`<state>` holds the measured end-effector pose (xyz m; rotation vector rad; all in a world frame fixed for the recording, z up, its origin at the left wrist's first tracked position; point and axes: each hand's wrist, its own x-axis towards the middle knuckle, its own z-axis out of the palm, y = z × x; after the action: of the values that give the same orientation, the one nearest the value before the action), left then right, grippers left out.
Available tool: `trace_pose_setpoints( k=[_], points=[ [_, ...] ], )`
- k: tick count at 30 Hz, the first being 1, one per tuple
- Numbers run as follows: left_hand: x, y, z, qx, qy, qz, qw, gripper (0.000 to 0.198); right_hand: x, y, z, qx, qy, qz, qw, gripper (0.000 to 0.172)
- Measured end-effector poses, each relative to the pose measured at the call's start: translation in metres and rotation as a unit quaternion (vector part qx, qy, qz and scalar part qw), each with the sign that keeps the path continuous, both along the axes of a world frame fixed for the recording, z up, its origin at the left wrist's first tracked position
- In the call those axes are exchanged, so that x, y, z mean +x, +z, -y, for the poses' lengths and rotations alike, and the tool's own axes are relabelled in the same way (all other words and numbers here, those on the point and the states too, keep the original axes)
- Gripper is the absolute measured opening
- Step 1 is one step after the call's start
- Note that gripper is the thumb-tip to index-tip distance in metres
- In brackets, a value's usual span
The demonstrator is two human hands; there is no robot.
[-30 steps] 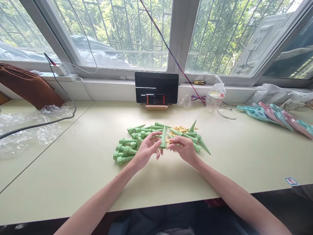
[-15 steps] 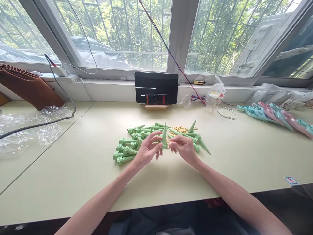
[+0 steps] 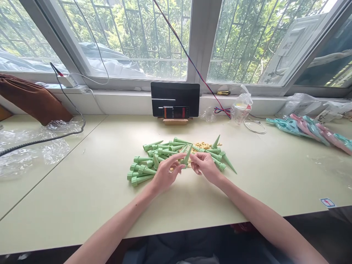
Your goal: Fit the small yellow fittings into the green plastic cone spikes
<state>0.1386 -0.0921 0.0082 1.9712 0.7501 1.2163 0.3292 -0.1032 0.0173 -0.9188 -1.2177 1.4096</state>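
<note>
My left hand [image 3: 165, 172] pinches the wide end of a green plastic spike [image 3: 187, 155], which tilts up and to the right. My right hand [image 3: 205, 165] hovers just right of it with the fingers curled close to the spike's base; whether they hold anything I cannot make out. Behind both hands lies a heap of several more green spikes [image 3: 148, 161] on the pale table [image 3: 90, 183], with a small pile of yellowish small parts [image 3: 202, 145] at the back of the heap.
A black tablet [image 3: 175, 99] with a phone [image 3: 176, 112] in front of it stands at the back by the window. Clear plastic wrap [image 3: 30, 146] and a grey cable [image 3: 41, 139] lie left. Teal and pink hangers [image 3: 308, 128] and a plastic bag [image 3: 242, 106] sit right.
The spike stood upright between both hands; now it leans to the right, held by the left hand, and the right hand's fingers have shifted a little away from its base.
</note>
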Motion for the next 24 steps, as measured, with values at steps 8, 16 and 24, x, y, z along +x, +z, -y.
trace_pose_setpoints(
  k=[8,16,24],
  points=[
    [0.002,0.002,-0.001,-0.004,0.012,-0.021,1.000,0.026,-0.004,0.003,-0.001,0.002,-0.032,0.015,0.999,0.044],
    [0.005,0.012,0.002,-0.153,0.055,0.010,0.987,0.028,-0.003,-0.004,0.002,0.117,-0.141,0.095,0.979,0.036],
    [0.005,0.019,0.004,-0.405,-0.107,0.061,0.906,0.059,0.001,-0.007,0.004,0.310,-0.161,0.241,0.906,0.031]
  ],
)
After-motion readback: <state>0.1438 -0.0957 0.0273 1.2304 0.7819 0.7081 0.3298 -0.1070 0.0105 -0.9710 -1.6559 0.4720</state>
